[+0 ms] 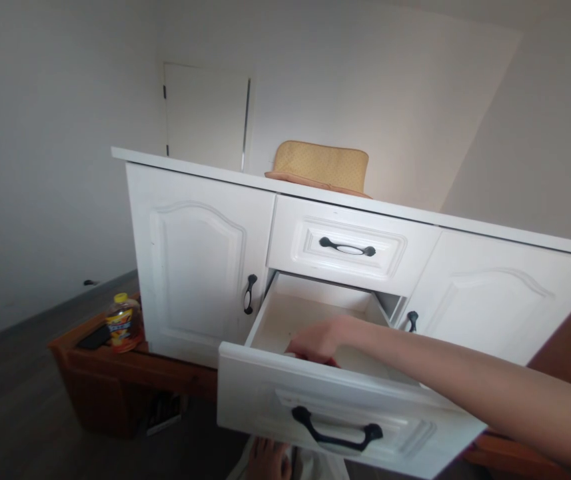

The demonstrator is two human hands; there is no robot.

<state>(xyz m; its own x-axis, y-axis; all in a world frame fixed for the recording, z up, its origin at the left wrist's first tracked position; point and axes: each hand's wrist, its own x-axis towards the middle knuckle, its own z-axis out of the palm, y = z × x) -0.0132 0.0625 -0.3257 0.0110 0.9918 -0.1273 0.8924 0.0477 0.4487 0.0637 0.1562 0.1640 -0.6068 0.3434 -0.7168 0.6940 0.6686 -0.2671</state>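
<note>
Pale, bare wall (365, 87) behind white panelled cabinet (195, 267); its white, box-shaped lower drawer (252, 393) is pulled out. R hand (321, 339) inside, nr front, fingers bent down, grip hidden, can't tell. L hand (268, 461) below drawer, fingers curled, hold unclear. Step: prob. reaching in; next move calls for clearing front edge.

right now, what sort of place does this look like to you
Probably a room in a home, though an office can't be ruled out. What suggests it: a white cabinet with an open drawer, a yellow-capped bottle on reddish-brown wooden furniture, and plain pale walls.
</note>
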